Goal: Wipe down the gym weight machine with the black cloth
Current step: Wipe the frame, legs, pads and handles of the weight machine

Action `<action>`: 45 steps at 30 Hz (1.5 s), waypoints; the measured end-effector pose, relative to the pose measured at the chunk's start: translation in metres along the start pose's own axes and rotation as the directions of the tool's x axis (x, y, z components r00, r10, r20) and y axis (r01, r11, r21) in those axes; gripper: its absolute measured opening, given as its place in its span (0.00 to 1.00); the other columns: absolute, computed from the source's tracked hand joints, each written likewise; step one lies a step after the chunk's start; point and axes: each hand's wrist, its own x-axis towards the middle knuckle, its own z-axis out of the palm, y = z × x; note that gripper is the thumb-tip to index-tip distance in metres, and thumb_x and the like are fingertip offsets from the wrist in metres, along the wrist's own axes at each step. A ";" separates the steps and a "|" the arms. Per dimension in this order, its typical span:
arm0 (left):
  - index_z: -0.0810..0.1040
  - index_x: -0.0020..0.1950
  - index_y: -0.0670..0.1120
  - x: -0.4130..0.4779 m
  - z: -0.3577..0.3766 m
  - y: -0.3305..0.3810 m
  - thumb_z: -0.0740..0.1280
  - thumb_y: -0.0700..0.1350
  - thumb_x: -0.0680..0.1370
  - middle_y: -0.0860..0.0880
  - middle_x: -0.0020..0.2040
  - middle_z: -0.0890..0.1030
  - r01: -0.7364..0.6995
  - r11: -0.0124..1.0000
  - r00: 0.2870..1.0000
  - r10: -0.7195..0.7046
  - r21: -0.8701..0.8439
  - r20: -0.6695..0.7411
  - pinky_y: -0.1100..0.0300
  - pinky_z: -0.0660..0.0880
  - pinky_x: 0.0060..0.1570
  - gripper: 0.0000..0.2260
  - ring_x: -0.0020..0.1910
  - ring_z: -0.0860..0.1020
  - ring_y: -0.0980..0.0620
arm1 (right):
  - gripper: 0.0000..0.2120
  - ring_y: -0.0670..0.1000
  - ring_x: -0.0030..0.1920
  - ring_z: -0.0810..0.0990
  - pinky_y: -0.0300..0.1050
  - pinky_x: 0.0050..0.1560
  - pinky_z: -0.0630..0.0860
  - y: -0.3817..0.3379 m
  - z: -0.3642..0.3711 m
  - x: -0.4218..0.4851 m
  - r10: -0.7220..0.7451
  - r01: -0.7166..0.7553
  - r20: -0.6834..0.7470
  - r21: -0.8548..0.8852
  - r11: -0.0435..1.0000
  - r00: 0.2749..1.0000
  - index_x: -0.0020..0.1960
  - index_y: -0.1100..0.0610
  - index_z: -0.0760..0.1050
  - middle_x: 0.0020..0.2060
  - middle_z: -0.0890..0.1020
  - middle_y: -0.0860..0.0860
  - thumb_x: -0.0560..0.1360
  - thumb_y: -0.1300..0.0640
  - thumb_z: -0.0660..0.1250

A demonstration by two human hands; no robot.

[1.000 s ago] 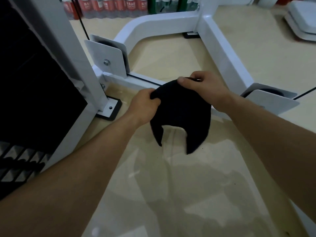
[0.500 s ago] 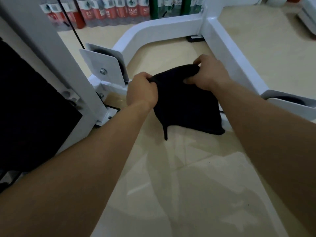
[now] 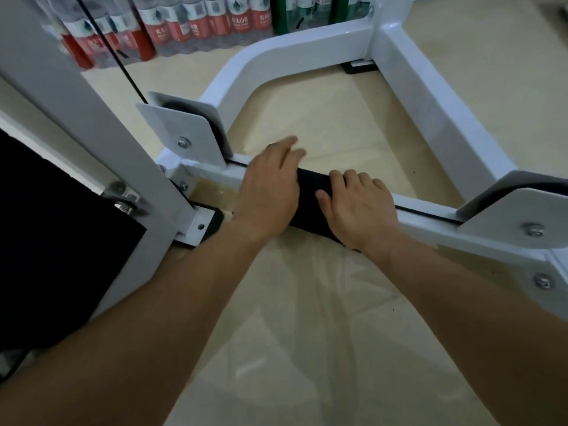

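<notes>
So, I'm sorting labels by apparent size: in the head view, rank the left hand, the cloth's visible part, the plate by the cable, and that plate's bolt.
1. left hand and plate: about alike, so unranked; the hand is nearer.
2. cloth, partly covered.
3. bolt.

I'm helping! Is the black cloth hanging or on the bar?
On it: black cloth drapes over the white bar, under left hand and right hand.

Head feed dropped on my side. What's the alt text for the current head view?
Both hands press the black cloth onto the weight machine's low white crossbar: the left hand lies flat, the right hand bends its fingers over it. White pulley plates flank the bar; water bottles stand behind.
</notes>
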 end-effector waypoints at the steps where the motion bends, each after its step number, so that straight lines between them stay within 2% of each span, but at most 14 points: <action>1: 0.74 0.68 0.41 -0.003 0.007 -0.005 0.60 0.39 0.80 0.43 0.70 0.74 -0.074 0.996 0.993 0.069 0.050 0.100 0.47 0.64 0.73 0.17 0.70 0.71 0.44 | 0.24 0.61 0.42 0.77 0.51 0.40 0.65 -0.005 0.001 0.004 0.001 -0.001 0.001 0.007 1.000 1.000 0.52 0.59 0.73 0.43 0.80 0.57 0.81 0.42 0.46; 3: 0.72 0.71 0.42 -0.004 0.014 -0.018 0.54 0.45 0.84 0.45 0.69 0.75 -0.070 0.993 0.972 0.046 0.099 0.233 0.46 0.60 0.75 0.18 0.71 0.70 0.46 | 0.23 0.61 0.38 0.77 0.50 0.37 0.63 -0.017 -0.001 0.015 -0.006 0.006 0.009 0.010 1.000 1.000 0.48 0.58 0.73 0.41 0.80 0.57 0.81 0.43 0.47; 6: 0.75 0.65 0.47 0.004 0.015 -0.035 0.48 0.52 0.83 0.48 0.61 0.79 -0.005 0.982 0.976 -0.036 0.187 0.215 0.49 0.62 0.71 0.21 0.63 0.74 0.48 | 0.20 0.60 0.41 0.78 0.50 0.36 0.63 -0.030 -0.003 0.031 -0.025 0.024 0.065 0.013 1.000 0.998 0.53 0.56 0.71 0.45 0.80 0.56 0.83 0.44 0.46; 10: 0.77 0.59 0.49 0.010 0.015 -0.042 0.47 0.53 0.83 0.49 0.55 0.80 0.037 0.967 0.980 -0.085 0.251 0.182 0.50 0.64 0.68 0.21 0.59 0.75 0.48 | 0.23 0.59 0.46 0.78 0.50 0.39 0.63 -0.030 -0.003 0.034 -0.022 0.021 0.062 0.016 1.000 0.998 0.59 0.55 0.70 0.51 0.79 0.55 0.83 0.41 0.45; 13: 0.76 0.60 0.49 0.009 0.017 -0.036 0.47 0.53 0.83 0.49 0.56 0.80 0.019 0.962 0.974 -0.080 0.271 0.214 0.48 0.64 0.68 0.20 0.59 0.75 0.46 | 0.27 0.60 0.44 0.79 0.53 0.44 0.65 -0.019 -0.001 0.023 -0.042 0.043 0.071 -0.016 0.999 0.997 0.57 0.55 0.72 0.49 0.80 0.54 0.81 0.38 0.43; 16: 0.76 0.61 0.50 0.007 0.023 -0.011 0.48 0.54 0.84 0.49 0.56 0.80 -0.022 0.963 0.972 -0.042 0.267 0.230 0.48 0.64 0.69 0.19 0.58 0.75 0.46 | 0.25 0.60 0.43 0.78 0.55 0.47 0.67 0.007 -0.006 0.003 -0.003 0.007 0.077 -0.061 0.998 0.997 0.56 0.55 0.73 0.46 0.80 0.54 0.81 0.39 0.46; 18: 0.76 0.60 0.50 0.005 0.033 0.016 0.49 0.54 0.84 0.50 0.55 0.80 -0.045 0.964 0.974 -0.016 0.261 0.227 0.49 0.64 0.68 0.18 0.57 0.76 0.47 | 0.24 0.59 0.45 0.77 0.56 0.50 0.68 0.028 -0.009 -0.016 0.039 -0.032 0.078 -0.095 0.995 0.996 0.59 0.54 0.72 0.47 0.80 0.53 0.82 0.39 0.46; 22: 0.76 0.61 0.52 0.008 0.049 0.056 0.48 0.54 0.83 0.51 0.55 0.81 -0.101 0.965 0.969 0.040 0.242 0.244 0.49 0.64 0.66 0.19 0.55 0.76 0.47 | 0.26 0.60 0.57 0.76 0.56 0.62 0.67 0.052 -0.014 -0.046 0.150 -0.139 0.077 -0.134 0.981 0.986 0.71 0.58 0.68 0.61 0.77 0.57 0.82 0.45 0.47; 25: 0.75 0.64 0.53 0.009 0.058 0.075 0.47 0.54 0.83 0.52 0.57 0.81 -0.165 0.964 0.953 0.102 0.209 0.284 0.49 0.64 0.66 0.20 0.56 0.76 0.46 | 0.25 0.62 0.65 0.73 0.56 0.68 0.66 0.060 -0.015 -0.054 0.182 -0.180 0.034 -0.069 0.981 0.983 0.69 0.64 0.71 0.69 0.73 0.62 0.79 0.51 0.51; 29: 0.73 0.68 0.53 0.010 0.052 0.055 0.48 0.54 0.84 0.52 0.57 0.80 -0.249 0.957 0.936 0.198 0.148 0.290 0.50 0.65 0.65 0.19 0.56 0.76 0.48 | 0.25 0.60 0.58 0.78 0.55 0.63 0.70 0.044 -0.007 -0.042 0.139 -0.140 0.017 0.049 0.989 0.990 0.69 0.65 0.71 0.60 0.79 0.60 0.80 0.52 0.50; 33: 0.75 0.64 0.51 0.015 0.025 -0.008 0.47 0.54 0.84 0.49 0.54 0.80 -0.212 0.960 0.942 0.152 0.180 0.300 0.50 0.68 0.61 0.19 0.53 0.76 0.46 | 0.23 0.60 0.46 0.78 0.55 0.51 0.70 -0.006 -0.006 -0.003 0.117 -0.119 0.033 0.069 0.990 0.993 0.60 0.59 0.73 0.48 0.80 0.56 0.80 0.48 0.46; 37: 0.75 0.63 0.50 0.017 0.007 -0.062 0.45 0.53 0.84 0.47 0.53 0.80 -0.159 0.966 0.947 0.090 0.204 0.308 0.47 0.68 0.61 0.21 0.52 0.76 0.44 | 0.18 0.59 0.48 0.78 0.52 0.45 0.64 -0.057 -0.004 0.038 0.052 -0.058 0.073 0.083 0.995 0.996 0.58 0.54 0.72 0.50 0.80 0.54 0.81 0.48 0.47; 41: 0.76 0.61 0.48 0.018 0.006 -0.063 0.44 0.52 0.84 0.46 0.51 0.80 -0.141 0.968 0.950 0.074 0.206 0.302 0.46 0.69 0.59 0.22 0.51 0.75 0.43 | 0.15 0.58 0.49 0.77 0.50 0.43 0.61 -0.060 -0.003 0.047 0.052 -0.059 0.078 0.091 0.994 0.996 0.59 0.54 0.70 0.52 0.80 0.53 0.81 0.49 0.50; 45: 0.75 0.62 0.48 0.018 0.006 -0.060 0.44 0.52 0.84 0.46 0.52 0.80 -0.131 0.964 0.948 0.053 0.232 0.313 0.46 0.68 0.61 0.22 0.52 0.75 0.43 | 0.15 0.59 0.46 0.78 0.51 0.43 0.62 -0.059 -0.001 0.043 0.037 -0.042 0.051 0.102 0.994 0.998 0.56 0.55 0.73 0.48 0.80 0.54 0.81 0.49 0.51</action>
